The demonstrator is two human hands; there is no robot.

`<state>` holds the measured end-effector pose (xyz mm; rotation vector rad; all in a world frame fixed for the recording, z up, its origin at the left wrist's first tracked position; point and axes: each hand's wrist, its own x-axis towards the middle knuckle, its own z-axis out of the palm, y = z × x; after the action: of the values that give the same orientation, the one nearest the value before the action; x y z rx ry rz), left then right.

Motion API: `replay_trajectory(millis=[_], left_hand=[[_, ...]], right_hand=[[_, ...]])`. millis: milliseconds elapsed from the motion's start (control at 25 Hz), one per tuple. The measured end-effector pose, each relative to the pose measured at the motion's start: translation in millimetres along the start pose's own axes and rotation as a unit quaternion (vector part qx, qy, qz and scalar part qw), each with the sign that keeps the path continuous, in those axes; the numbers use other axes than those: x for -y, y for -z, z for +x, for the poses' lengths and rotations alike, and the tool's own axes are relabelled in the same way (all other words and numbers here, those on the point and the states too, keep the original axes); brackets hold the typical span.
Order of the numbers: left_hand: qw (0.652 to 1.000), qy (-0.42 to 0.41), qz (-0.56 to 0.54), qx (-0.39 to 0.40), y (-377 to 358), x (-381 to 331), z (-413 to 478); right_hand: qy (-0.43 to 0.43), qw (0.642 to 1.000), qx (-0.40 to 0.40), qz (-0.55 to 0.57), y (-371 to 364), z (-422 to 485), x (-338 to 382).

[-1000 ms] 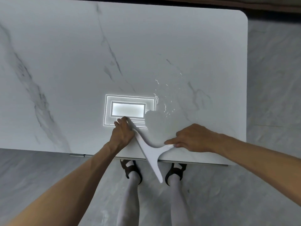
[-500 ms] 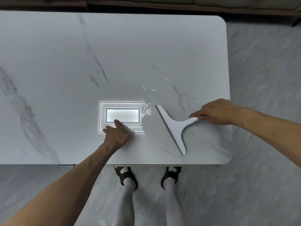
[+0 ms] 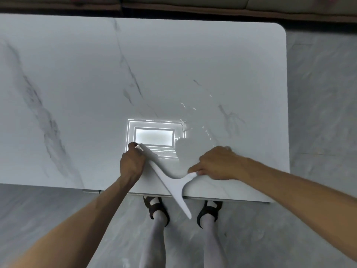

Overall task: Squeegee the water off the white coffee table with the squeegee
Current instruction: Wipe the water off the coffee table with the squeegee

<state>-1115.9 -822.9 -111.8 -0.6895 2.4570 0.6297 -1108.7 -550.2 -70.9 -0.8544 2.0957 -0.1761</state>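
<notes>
I see the right hand (image 3: 218, 163) gripping the white squeegee (image 3: 170, 182) handle, blade overhanging the coffee table (image 3: 77, 74) edge, left hand (image 3: 131, 163) seemingly curled beside it.

Grey marbled floor (image 3: 318, 93), dark sandals (image 3: 156, 208) below, a sofa edge (image 3: 193, 4) beyond.
</notes>
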Motion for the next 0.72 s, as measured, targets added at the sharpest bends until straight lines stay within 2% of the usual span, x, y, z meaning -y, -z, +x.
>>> replay_trajectory(millis=[80, 200, 480, 720], left_hand=[[1.0, -0.008, -0.009, -0.025, 4, 8, 3], [0.999, -0.035, -0.013, -0.031, 2, 13, 8], [0.996, -0.083, 0.001, 0.015, -14, -28, 12], [0.994, -0.075, 0.012, 0.073, -19, -85, 8]], right_hand=[[0.015, 1.0, -0.011, -0.018, -9, 33, 22], [-0.003, 1.0, -0.023, -0.012, -9, 51, 12], [-0.137, 0.985, -0.097, 0.04, 43, 7, -102], [-0.22, 0.963, -0.148, 0.051, 56, -52, -168]])
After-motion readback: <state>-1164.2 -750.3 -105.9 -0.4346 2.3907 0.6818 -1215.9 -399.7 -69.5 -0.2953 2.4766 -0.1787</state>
